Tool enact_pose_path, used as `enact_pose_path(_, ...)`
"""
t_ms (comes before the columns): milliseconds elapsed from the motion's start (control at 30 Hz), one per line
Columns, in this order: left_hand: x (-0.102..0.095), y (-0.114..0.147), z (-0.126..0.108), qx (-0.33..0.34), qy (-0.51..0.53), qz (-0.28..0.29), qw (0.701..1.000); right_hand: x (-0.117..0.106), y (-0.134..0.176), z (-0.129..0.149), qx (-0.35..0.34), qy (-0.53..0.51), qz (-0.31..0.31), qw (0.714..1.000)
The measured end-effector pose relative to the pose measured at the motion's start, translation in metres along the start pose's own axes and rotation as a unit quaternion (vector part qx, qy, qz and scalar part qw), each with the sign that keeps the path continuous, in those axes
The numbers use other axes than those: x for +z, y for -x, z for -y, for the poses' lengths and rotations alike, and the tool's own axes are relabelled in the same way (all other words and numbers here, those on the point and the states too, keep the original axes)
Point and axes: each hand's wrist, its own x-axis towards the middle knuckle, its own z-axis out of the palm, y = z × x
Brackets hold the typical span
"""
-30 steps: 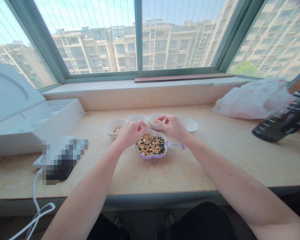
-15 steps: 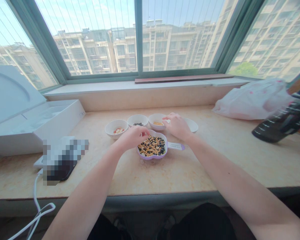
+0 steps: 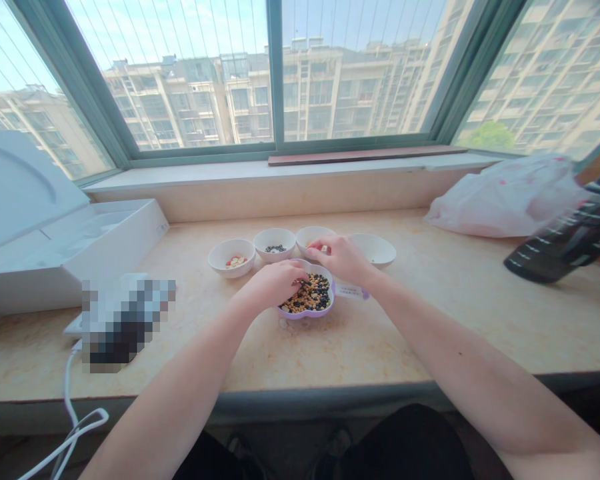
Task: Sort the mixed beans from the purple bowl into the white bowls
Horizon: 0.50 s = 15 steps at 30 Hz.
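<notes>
A purple-rimmed, lobed bowl [image 3: 307, 315] holds mixed black, yellow and pale beans [image 3: 314, 293]. My left hand [image 3: 280, 285] reaches over its left side, fingertips curled together down at the beans. My right hand [image 3: 344, 259] is above the gap between this bowl and a white bowl [image 3: 303, 235], its fingers bent and pinched together. What either pinch holds, if anything, is too small to tell. My right hand partly covers that white bowl and its yellow beans. A pale labelled handle [image 3: 351, 291] sticks out rightward from the purple bowl.
Behind stand more white bowls: one with red and pale pieces [image 3: 231, 258], one with dark beans [image 3: 275, 245], one at right [image 3: 380, 250] with little inside. Left are an open white box [image 3: 130, 227] and a blurred device with a cable. Right are a plastic bag [image 3: 505, 197] and black bottle [image 3: 555, 247].
My left hand has moved right and lower, its fingertips now at the beans. My right hand has shifted slightly left and toward me, from the white bowl's right edge to its near side.
</notes>
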Motion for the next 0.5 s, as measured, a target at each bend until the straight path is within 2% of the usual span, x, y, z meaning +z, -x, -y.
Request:
enact_pose_path(267,0.0034,-0.0022,0.0004,-0.001,-0.015,0.024,1.0,0.0027,0.0,0.0008,-0.009,0.002,0.007,1.0)
enact_pose_path(500,0.0043,-0.0039,0.0027,-0.012,-0.016,0.018,1.0,0.0039,0.001,0.0006,-0.016,-0.001,0.009,1.0)
